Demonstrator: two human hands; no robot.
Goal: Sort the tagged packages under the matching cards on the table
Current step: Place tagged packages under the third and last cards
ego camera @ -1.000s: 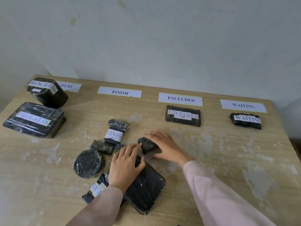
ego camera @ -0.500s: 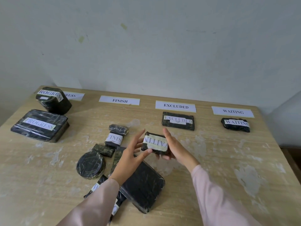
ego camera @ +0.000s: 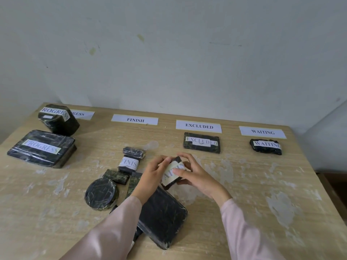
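A small black package tagged WAITING (ego camera: pixel 173 172) is held above the table's middle between my left hand (ego camera: pixel 152 176) and my right hand (ego camera: pixel 195 175), tilted with its tag facing me. Four white cards line the back: a partly hidden PROGRESS card (ego camera: pixel 81 114), FINISH (ego camera: pixel 134 119), EXCLUDED (ego camera: pixel 199 126) and WAITING (ego camera: pixel 262 131). Under them lie two PROGRESS packages (ego camera: pixel 58 117) (ego camera: pixel 41 148), one EXCLUDED package (ego camera: pixel 201 142) and one WAITING package (ego camera: pixel 266 146). A FINISH-tagged package (ego camera: pixel 129 164) sits in the unsorted pile.
The unsorted pile left of my hands holds a round black package (ego camera: pixel 101 194), a large flat black package (ego camera: pixel 161 218) under my left forearm, and small dark bars (ego camera: pixel 134 152) (ego camera: pixel 116 176). The wooden table (ego camera: pixel 262 184) meets a wall behind; its right edge drops off.
My right hand picked the small package off the table, both hands raised it and turned it so that its WAITING tag shows. The camera also tilted upward.
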